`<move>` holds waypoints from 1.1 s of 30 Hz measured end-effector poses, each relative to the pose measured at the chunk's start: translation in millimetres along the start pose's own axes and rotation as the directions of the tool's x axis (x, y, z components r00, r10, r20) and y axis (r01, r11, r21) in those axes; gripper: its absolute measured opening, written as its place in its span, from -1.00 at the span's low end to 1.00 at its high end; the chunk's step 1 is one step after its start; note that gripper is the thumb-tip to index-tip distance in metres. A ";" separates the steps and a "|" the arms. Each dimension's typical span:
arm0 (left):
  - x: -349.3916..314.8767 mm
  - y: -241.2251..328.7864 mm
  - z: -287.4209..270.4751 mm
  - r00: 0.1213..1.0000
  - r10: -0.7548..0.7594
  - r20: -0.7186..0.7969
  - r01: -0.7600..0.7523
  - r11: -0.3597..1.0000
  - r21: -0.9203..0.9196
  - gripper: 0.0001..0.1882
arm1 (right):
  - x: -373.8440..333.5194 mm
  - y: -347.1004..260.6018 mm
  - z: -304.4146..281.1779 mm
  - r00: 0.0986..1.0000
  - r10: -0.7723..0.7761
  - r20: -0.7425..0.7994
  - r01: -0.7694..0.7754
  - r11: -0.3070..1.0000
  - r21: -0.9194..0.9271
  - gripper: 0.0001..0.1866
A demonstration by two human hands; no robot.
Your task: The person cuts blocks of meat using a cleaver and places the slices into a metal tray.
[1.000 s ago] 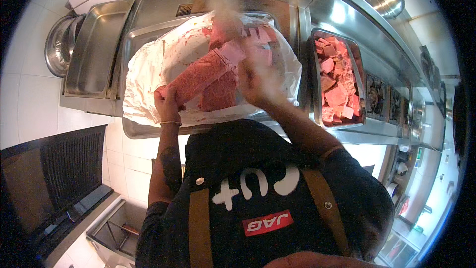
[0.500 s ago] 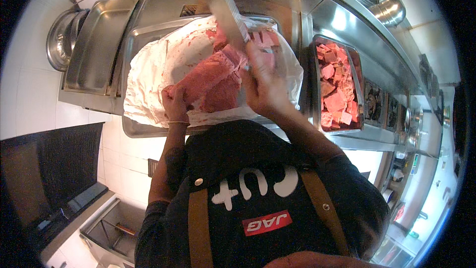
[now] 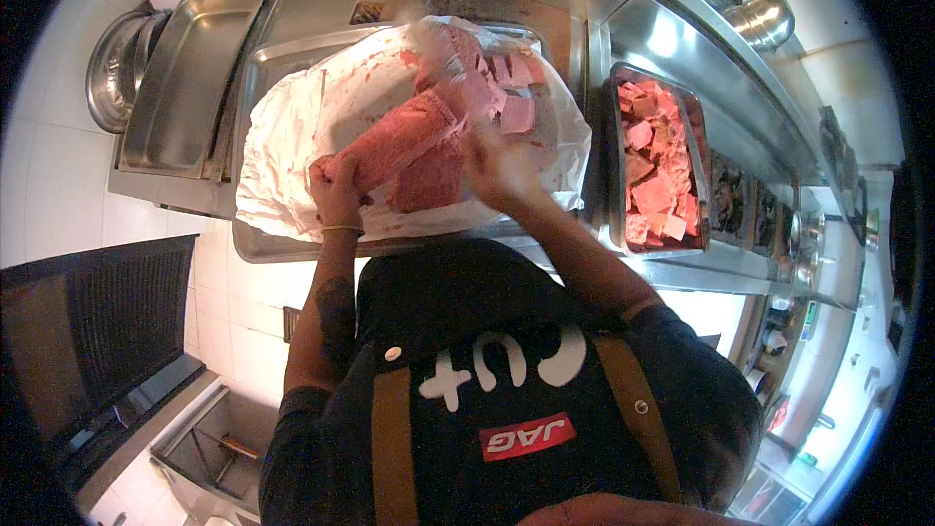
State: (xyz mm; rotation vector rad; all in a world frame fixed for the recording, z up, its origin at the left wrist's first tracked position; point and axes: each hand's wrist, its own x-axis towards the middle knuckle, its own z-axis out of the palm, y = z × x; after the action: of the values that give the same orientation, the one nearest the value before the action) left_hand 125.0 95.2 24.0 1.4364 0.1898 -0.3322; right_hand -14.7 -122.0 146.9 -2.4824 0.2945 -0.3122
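My left hand (image 3: pixel 337 187) is closed around the near left end of a long slab of red meat (image 3: pixel 394 141). Another thick piece of meat (image 3: pixel 429 178) lies right beside that slab. My right hand (image 3: pixel 502 170) is blurred by motion but wrapped round the handle of a large knife (image 3: pixel 443 54). Its blade, also smeared, slants up and left across the meat near the slab's far end, and I cannot tell how deep it sits. Cut pink chunks (image 3: pixel 517 115) rest to the right of the blade. Everything lies on crumpled white paper (image 3: pixel 282 146), stained red in places.
Under the paper is a metal tray (image 3: pixel 268 248). A deep metal pan (image 3: pixel 657 251) at the right holds several meat chunks. To the left stands an empty metal tray (image 3: pixel 190 88), with round metal bowls (image 3: pixel 115 73) behind it. More steel bowls (image 3: pixel 760 15) sit at the far right.
The knife, raised above the meat before, has come down over it. My right hand has moved slightly left and nearer to me. My left hand keeps its hold on the slab.
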 end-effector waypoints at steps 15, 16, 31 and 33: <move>0.7 0.2 -1.7 1.000 -0.018 -0.004 0.018 1.000 -0.013 -0.63 | -7.0 -10.3 -11.2 0.984 -0.062 -0.168 0.066 0.998 0.019 -0.26; 4.3 -1.9 0.6 1.000 -0.005 0.019 0.005 1.000 -0.030 -0.64 | -23.1 28.4 31.1 0.998 0.037 -0.052 -0.035 0.999 0.040 -0.25; 0.1 3.9 11.0 1.000 -0.005 0.012 0.005 1.000 -0.007 -0.64 | -36.1 59.0 68.2 0.995 0.001 0.095 0.013 0.990 -0.142 -0.22; 7.1 0.9 3.5 1.000 0.009 -0.004 -0.009 1.000 -0.018 -0.62 | -22.6 49.3 50.7 0.987 0.035 0.158 -0.011 0.988 -0.153 -0.23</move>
State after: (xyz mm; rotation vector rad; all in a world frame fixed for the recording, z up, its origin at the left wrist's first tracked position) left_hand 131.7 91.0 23.0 1.4201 0.1890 -0.3197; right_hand -28.1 -126.7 74.1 -2.6332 0.2890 -0.0815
